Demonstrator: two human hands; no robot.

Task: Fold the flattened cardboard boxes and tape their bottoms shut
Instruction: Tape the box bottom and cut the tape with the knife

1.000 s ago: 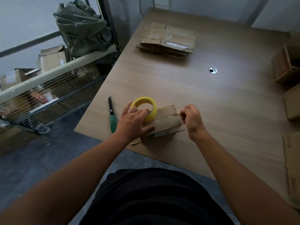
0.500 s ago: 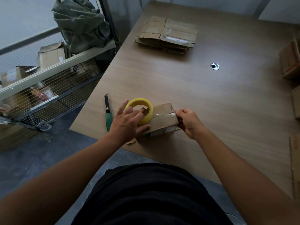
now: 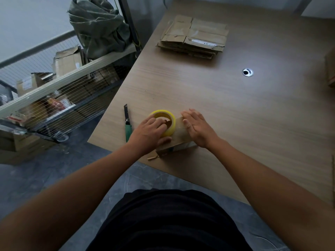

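A small cardboard box point(image 3: 178, 137) stands on the table point(image 3: 235, 115) close to its near edge, not far from the near-left corner, with a loose flap poking out at its near-left foot. A roll of yellow tape point(image 3: 171, 126) stands on edge on the left part of the box's top face. The left hand point(image 3: 147, 132) grips this roll: its fingers curl over the near rim toward the core and the thumb lies against the roll's lower outer side. The right hand point(image 3: 197, 127) lies flat on the right part of the same top face, fingers straight and close together, pointing away from the person, palm pressing down on the cardboard; it holds nothing. Just beside the left hand, nearer the table's left edge, lies a utility knife point(image 3: 127, 125) with a green handle, blade end pointing toward the far side. A stack of flattened boxes point(image 3: 195, 37) sits well apart, toward the far-left part of the table. A round cable hole point(image 3: 247, 72) shows in the tabletop to the right of the stack. Off the left edge stands a wire rack point(image 3: 54, 105) loaded with cartons, with a green bag point(image 3: 97, 26) on top.
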